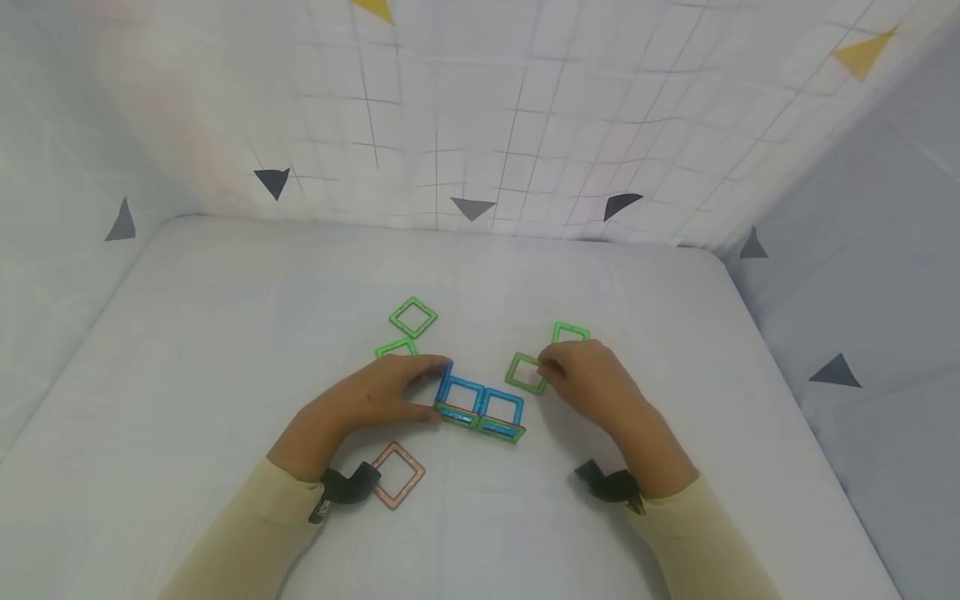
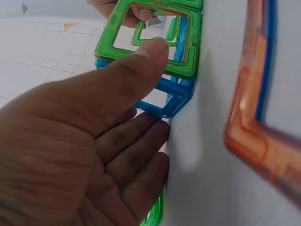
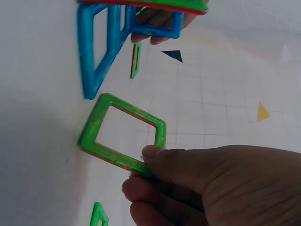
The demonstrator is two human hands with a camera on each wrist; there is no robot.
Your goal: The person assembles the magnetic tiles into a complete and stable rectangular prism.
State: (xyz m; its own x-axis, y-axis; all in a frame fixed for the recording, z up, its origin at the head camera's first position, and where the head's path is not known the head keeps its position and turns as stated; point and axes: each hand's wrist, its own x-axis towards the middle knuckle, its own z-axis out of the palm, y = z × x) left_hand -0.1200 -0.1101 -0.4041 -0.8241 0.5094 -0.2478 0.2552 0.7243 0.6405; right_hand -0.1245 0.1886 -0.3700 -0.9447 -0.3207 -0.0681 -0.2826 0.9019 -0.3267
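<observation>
Square magnetic tiles form a small structure: blue tiles (image 1: 482,402) lie side by side, with green tiles (image 2: 110,42) upright along the near side and a blue tile upright at the left end. My left hand (image 1: 375,392) grips its left end, thumb on a green tile and fingers behind the blue one. Just right of the structure, my right hand (image 1: 592,379) pinches a loose green tile (image 3: 89,128) by one corner between thumb and fingers. That tile is tilted and apart from the blue tiles.
An orange tile (image 1: 407,489) lies near my left wrist. Behind my left hand are two green tiles, one partly covered (image 1: 395,344) and one farther back (image 1: 425,326). Another green tile (image 1: 572,327) lies partly hidden behind my right hand. White walls (image 1: 480,125) enclose the table's back and sides.
</observation>
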